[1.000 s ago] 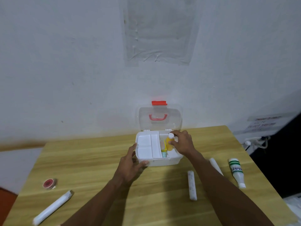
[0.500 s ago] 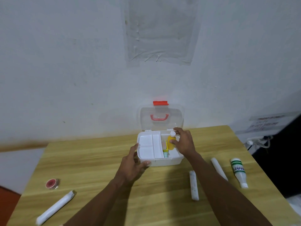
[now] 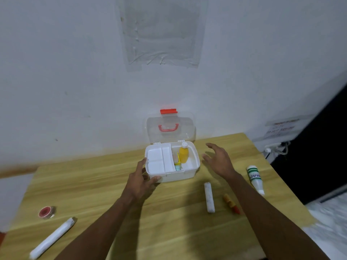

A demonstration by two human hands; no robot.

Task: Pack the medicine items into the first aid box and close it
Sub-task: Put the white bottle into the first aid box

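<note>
The white first aid box (image 3: 187, 175) stands on the wooden table with its clear lid (image 3: 170, 128) raised against the wall. A yellow bottle (image 3: 183, 153) stands upright in the box's right compartment beside small yellow and teal packets (image 3: 177, 164). My left hand (image 3: 140, 182) grips the box's front left corner. My right hand (image 3: 218, 160) hovers just right of the box, fingers spread, holding nothing. On the table lie a white roll (image 3: 209, 197), a small yellow and red item (image 3: 231, 203), a white bottle with green bands (image 3: 255, 178), a long white roll (image 3: 52, 239) and a red tape roll (image 3: 46, 212).
The table (image 3: 169, 222) ends at a white wall behind the box. Its right edge drops off beside a dark area, with a socket and cables (image 3: 276, 148) on the wall there.
My right hand let go of the yellow bottle, which now stands in the box, and drew back to the right. The left hand stayed on the box.
</note>
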